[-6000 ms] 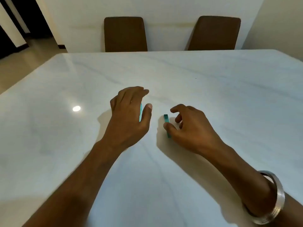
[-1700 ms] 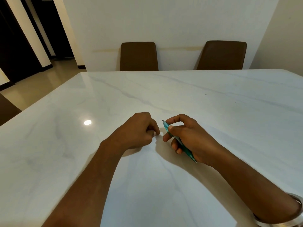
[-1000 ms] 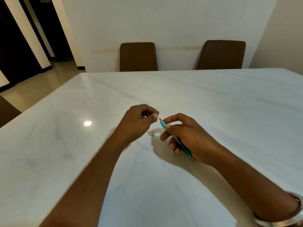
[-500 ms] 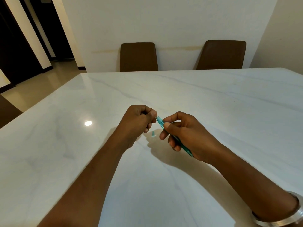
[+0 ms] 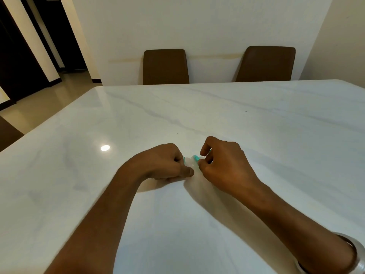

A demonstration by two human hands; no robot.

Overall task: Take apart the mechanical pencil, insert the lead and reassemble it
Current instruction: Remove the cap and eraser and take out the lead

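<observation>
My right hand (image 5: 223, 163) is closed around the teal mechanical pencil (image 5: 196, 157); only its teal end sticks out past my fingers, pointing left. My left hand (image 5: 166, 163) rests as a fist on the white marble table (image 5: 256, 125), just left of the pencil's end. A small teal piece (image 5: 184, 159) shows at the left hand's fingertips. Whether the fingers pinch it or it lies on the table beside them, I cannot tell. No lead is visible.
Two brown chairs (image 5: 165, 66) (image 5: 264, 64) stand at the table's far edge against a white wall. A lamp's reflection (image 5: 105, 147) glints on the tabletop to the left. A silver bangle (image 5: 353, 254) is on my right wrist. The table's left edge runs diagonally beside a doorway.
Both hands have dropped from raised to resting on the table. The right hand has turned over, so most of the pencil is now hidden. The left hand has come down by the small teal piece.
</observation>
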